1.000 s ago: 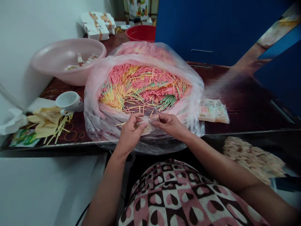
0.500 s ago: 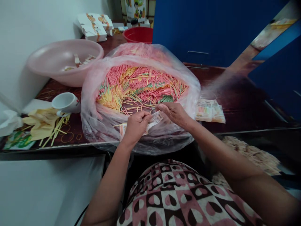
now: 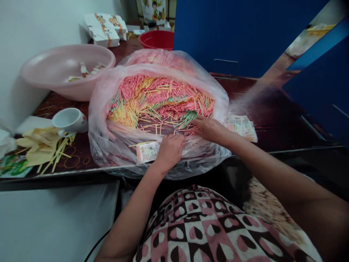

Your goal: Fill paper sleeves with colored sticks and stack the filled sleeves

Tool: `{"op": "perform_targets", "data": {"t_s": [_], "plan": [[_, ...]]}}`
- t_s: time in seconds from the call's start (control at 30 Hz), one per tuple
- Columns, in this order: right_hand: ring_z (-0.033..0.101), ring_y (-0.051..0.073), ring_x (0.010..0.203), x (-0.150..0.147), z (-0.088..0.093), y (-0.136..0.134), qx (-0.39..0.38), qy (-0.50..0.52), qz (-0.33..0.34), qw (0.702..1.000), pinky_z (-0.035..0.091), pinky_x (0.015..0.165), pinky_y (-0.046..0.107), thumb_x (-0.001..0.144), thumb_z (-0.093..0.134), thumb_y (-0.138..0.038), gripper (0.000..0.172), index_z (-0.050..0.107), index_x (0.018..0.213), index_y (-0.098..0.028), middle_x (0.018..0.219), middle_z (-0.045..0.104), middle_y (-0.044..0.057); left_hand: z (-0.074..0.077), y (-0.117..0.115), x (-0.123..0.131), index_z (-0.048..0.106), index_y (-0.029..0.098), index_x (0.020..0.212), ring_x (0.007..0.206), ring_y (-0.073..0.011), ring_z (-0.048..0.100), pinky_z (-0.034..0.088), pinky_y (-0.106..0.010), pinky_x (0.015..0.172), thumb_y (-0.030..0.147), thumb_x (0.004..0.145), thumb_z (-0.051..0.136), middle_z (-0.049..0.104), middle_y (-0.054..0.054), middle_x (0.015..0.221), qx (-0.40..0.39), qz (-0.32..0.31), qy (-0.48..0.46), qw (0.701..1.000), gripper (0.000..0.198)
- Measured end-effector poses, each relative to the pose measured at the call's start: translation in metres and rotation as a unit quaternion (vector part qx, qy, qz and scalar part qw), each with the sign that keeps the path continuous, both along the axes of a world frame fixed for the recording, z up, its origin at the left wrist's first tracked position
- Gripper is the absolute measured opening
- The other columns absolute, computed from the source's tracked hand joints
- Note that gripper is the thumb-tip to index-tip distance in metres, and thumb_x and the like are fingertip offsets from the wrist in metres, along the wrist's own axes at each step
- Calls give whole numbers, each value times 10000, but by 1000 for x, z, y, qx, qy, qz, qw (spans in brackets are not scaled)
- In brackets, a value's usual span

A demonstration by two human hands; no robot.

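A large clear plastic bag [image 3: 160, 171] lies spread wide on the table, full of short pink, yellow and green sticks [image 3: 166, 95]. Over its near edge, my left hand [image 3: 171, 151] is closed on a small printed plastic packet [image 3: 190, 146], partly hidden under the fingers. Another printed packet [image 3: 147, 152] lies flat just left of that wrist. My right hand [image 3: 211, 130] reaches into the bag's near right side, its bent fingers apart and touching loose sticks beside a green bunch [image 3: 189, 116]. The fingertips are partly hidden.
A pink basin [image 3: 68, 85] stands at the back left, with a white mug [image 3: 70, 122], a yellow cloth [image 3: 40, 143] and loose yellow sticks [image 3: 58, 153] in front. More printed packets [image 3: 241, 127] lie right of the bag. Blue panels [image 3: 231, 36] rise behind.
My right hand has moved away from the packet onto the sticks at the right. My left hand has shifted right, uncovering the flat packet beside its wrist. The view has turned slightly.
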State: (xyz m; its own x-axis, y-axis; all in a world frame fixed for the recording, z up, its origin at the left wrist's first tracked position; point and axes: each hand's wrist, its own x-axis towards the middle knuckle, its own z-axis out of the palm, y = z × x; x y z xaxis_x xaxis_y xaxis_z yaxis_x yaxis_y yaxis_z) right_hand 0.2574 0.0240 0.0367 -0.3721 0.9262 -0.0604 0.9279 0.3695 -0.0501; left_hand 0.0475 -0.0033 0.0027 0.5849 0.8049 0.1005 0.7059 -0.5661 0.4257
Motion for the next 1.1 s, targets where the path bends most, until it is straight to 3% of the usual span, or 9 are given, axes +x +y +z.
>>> {"op": "perform_targets", "data": {"t_s": [0.13, 0.27, 0.53, 0.7, 0.93, 1.1], "plan": [[667, 233, 990, -5, 20, 10, -19, -91, 60, 994, 389, 687, 298, 978, 522, -165, 314, 721, 1221, -185, 1243, 684, 134, 3, 0, 1, 692, 174, 999, 1012, -283, 679, 463, -410, 883, 255, 1043, 508, 780, -94, 1041, -6, -8, 29, 1000, 206], [632, 235, 968, -7, 32, 21, -47, -161, 136, 976, 345, 698, 306, 966, 575, -204, 246, 765, 1122, -211, 1142, 714, 111, 4, -1, 1, 710, 176, 989, 1014, -280, 672, 443, -403, 867, 263, 1044, 517, 789, -85, 1049, -10, -21, 31, 999, 219], [621, 261, 975, -12, 10, 27, 32, -183, 203, 961, 344, 800, 362, 979, 550, -168, 214, 758, 1005, -121, 1050, 744, 145, -2, 0, -4, 741, 196, 962, 984, -270, 656, 437, -418, 896, 240, 1019, 537, 797, -73, 1009, -13, -54, -26, 998, 216], [617, 272, 929, -12, -1, 27, 55, -164, 201, 964, 338, 772, 370, 995, 495, -117, 249, 743, 1014, -98, 988, 742, 164, -5, 1, -4, 727, 201, 970, 993, -265, 657, 447, -415, 910, 241, 1016, 530, 793, -72, 1039, -19, -52, -42, 998, 207], [624, 261, 957, -16, -4, 32, 26, -137, 166, 976, 361, 758, 345, 1008, 482, -93, 260, 738, 1054, -88, 1030, 734, 171, -8, 1, -5, 702, 185, 958, 1006, -265, 659, 451, -399, 906, 261, 1019, 544, 778, -83, 1044, -12, -36, -42, 998, 185], [600, 264, 1040, -15, -4, 38, 83, -108, 183, 974, 342, 770, 342, 1029, 487, -139, 282, 699, 1215, -135, 1174, 713, 154, -8, 0, -5, 695, 190, 933, 973, -262, 658, 451, -396, 893, 267, 1022, 538, 768, -75, 967, -13, -36, -48, 998, 196]]}}
